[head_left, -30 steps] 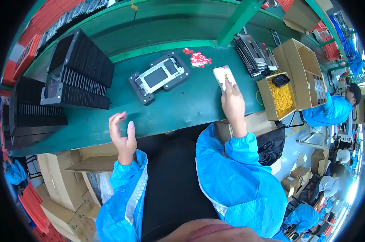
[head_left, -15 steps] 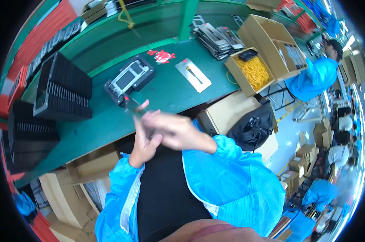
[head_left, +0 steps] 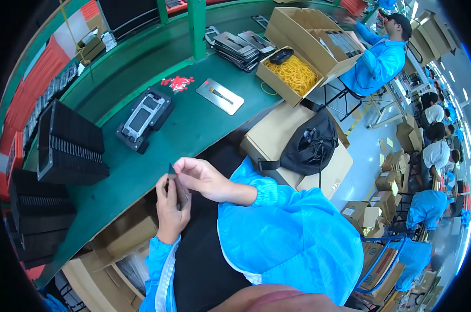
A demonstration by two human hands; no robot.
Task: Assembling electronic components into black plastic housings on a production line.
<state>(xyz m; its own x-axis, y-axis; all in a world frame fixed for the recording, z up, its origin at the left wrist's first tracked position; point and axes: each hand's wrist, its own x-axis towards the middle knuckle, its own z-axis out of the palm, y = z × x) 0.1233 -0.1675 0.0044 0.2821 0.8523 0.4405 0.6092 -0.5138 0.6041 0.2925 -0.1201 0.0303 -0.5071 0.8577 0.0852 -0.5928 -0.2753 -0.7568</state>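
Note:
My left hand [head_left: 172,213] grips a thin, flat, dark plate [head_left: 182,193] by its sides, close to my body and off the bench edge. The plate stands tilted, nearly edge-on, so most of its face is hidden. At its upper edge the thumb and fingers of my right hand [head_left: 201,179] are pinched together, touching it. A bit of red shows by those fingertips; whether it is a separate piece I cannot tell. Beyond my hands, a black and silver device frame [head_left: 142,118] lies on the green bench [head_left: 175,125].
Small red pieces [head_left: 178,83] lie behind the frame. Right of them is a silver plate [head_left: 229,104] bearing a slim tool. Stacked plates [head_left: 234,48] and a box of yellow bands [head_left: 293,73] stand farther right. Black stacks [head_left: 74,145] line the left; a co-worker [head_left: 378,60] sits beyond.
My blurred hands have slowed and come apart a little. The right has moved to the plate's upper edge, while the left still holds it. The whole view has shifted.

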